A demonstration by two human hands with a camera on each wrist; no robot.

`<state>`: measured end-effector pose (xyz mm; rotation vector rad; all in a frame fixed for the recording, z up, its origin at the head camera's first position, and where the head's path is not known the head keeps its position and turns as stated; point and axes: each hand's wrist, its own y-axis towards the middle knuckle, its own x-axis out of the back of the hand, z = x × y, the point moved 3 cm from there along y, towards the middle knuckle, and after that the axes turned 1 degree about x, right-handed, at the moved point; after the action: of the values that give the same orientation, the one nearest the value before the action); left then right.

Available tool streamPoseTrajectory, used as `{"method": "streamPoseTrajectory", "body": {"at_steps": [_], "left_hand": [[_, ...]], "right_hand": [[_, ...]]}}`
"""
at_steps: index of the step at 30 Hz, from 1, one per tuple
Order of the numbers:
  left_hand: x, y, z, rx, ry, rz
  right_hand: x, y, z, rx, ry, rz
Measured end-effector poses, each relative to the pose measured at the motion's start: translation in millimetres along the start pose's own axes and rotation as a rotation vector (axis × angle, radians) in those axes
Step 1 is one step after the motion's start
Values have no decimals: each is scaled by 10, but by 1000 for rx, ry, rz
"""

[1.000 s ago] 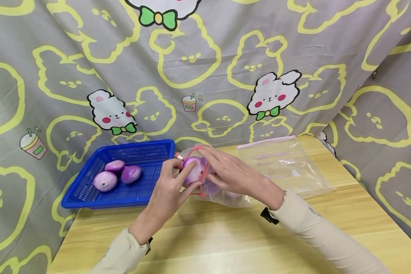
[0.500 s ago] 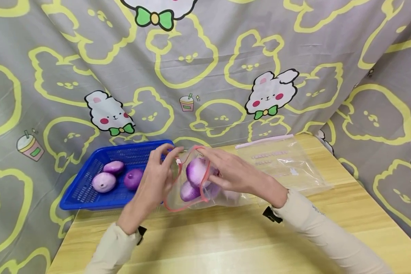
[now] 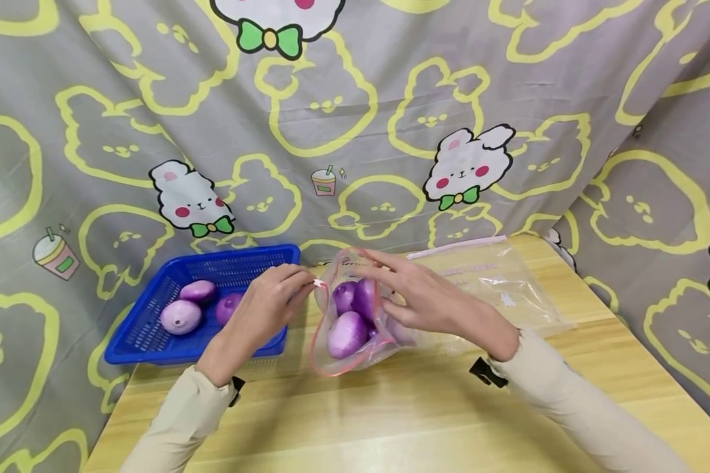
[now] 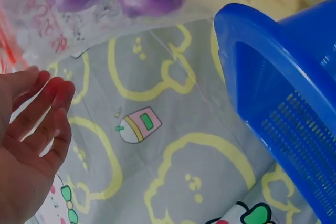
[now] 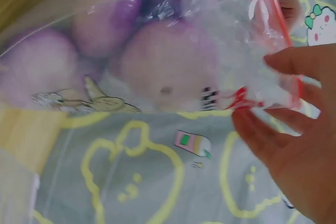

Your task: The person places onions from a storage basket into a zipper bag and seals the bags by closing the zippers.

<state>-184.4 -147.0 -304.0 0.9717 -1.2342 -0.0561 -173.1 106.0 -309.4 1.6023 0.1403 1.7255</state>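
Note:
A clear zip bag (image 3: pixel 384 351) with a red rim gapes toward the left in the head view, several purple onions (image 3: pixel 348 335) inside it. My left hand (image 3: pixel 269 299) pinches the white slider at the bag's left rim with thumb and fingertips. On the far side, my right hand (image 3: pixel 417 289) holds the rim, its fingers lying across the mouth. In the right wrist view the thumb and fingers of the right hand (image 5: pixel 299 129) are spread on either side of the red rim (image 5: pixel 281 19). The left wrist view shows the left fingertips (image 4: pixel 55 90) close by the rim.
A blue basket (image 3: pixel 198 355) stands left of the bag with three onions (image 3: pixel 181 317) showing, one partly behind my left hand. Flat on the wooden table (image 3: pixel 378 427) to the right lies another clear bag (image 3: pixel 509 289) with a pink zip. A patterned curtain (image 3: pixel 378 125) hangs behind.
The onion near my left fingers has dropped into the bag. My left hand has moved off it, left to the rim's slider, and the mouth has spread wider.

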Motion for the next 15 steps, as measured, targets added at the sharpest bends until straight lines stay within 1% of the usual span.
{"method": "streamPoseTrajectory", "body": {"at_steps": [2,4,7,10,12,15], "left_hand": [[48,-1,13,18,3,-28],[96,5,29,34,11,-53],[159,16,73,71,21,-73],[209,20,130,112,39,-81],[241,22,172,136,47,-84],[296,33,223,161,56,-91]], "right_hand": [[58,-51,58,10,-60,21],[122,-121,134,2,-109,68],[180,-221,230,-60,-181,185],[214,-276,275,-123,-241,271],[237,-288,277,-170,-254,310],[280,-303,272,-231,-266,344]]}}
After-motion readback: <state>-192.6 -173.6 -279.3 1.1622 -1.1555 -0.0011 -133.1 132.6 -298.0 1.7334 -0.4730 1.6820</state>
